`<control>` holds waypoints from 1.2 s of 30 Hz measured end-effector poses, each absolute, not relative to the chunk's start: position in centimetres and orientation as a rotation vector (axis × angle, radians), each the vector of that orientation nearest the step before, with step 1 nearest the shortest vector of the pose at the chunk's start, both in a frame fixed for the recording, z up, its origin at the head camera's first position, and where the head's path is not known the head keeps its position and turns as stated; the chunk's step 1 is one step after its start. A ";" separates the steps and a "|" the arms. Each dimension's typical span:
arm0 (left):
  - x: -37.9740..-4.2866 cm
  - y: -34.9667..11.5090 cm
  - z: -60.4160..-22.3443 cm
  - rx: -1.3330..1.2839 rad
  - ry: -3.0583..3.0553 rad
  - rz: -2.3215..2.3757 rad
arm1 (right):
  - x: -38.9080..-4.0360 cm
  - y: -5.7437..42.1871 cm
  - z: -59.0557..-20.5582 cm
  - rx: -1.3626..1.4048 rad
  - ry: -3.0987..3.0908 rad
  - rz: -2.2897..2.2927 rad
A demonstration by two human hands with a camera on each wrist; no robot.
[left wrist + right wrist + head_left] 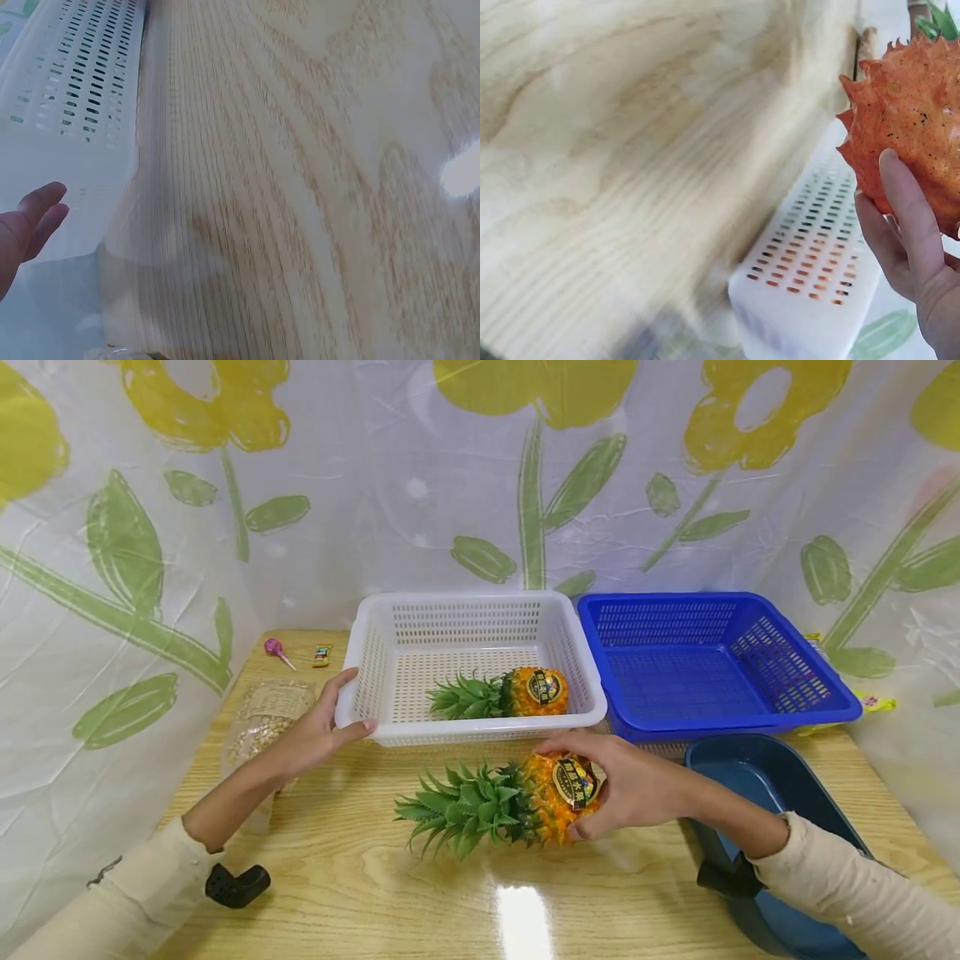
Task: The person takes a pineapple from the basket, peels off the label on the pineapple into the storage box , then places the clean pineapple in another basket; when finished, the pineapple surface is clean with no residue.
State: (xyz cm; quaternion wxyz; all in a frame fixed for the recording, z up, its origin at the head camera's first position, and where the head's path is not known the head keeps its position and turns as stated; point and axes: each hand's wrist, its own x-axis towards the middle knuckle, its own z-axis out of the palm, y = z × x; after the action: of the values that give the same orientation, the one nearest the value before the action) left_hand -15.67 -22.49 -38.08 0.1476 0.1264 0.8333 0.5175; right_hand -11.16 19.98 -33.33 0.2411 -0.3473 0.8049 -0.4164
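My right hand (626, 781) grips a pineapple (551, 793) by its orange body, thumb on the near side and fingers over the far side. Its green crown points left, and a black label shows on top. In the right wrist view the fingers (911, 217) press against the spiky skin. A second pineapple (536, 691) lies inside the white basket (468, 734), just beyond the held one. My left hand (318, 731) holds that basket at its front left corner, thumb at the front rim and fingers along the left side.
To the right of the white basket stands a blue basket (720, 724), with a dark teal basin (780, 747) before it. At left lie a clear bag of pale kernels (262, 727), a lollipop (276, 650) and a small wrapped candy (322, 655). Yellow packets (873, 702) show behind the blue basket.
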 end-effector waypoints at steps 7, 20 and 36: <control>-15.9 -22.8 -38.0 0.371 2.381 1.505 | -10.4 19.7 -34.0 -0.960 2.431 -0.930; -15.9 -22.8 -37.9 0.370 2.384 1.506 | -9.8 19.2 -35.6 -0.949 2.535 -0.836; -15.8 -22.7 -37.9 0.351 2.386 1.514 | -9.7 18.7 -36.9 -0.949 2.566 -0.783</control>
State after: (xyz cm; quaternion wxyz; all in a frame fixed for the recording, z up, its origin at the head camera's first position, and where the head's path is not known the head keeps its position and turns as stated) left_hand -15.78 -22.70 -37.92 0.1465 0.1219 0.8290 0.5258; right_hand -9.72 18.72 -36.86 0.1474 -0.3297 0.8919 -0.2721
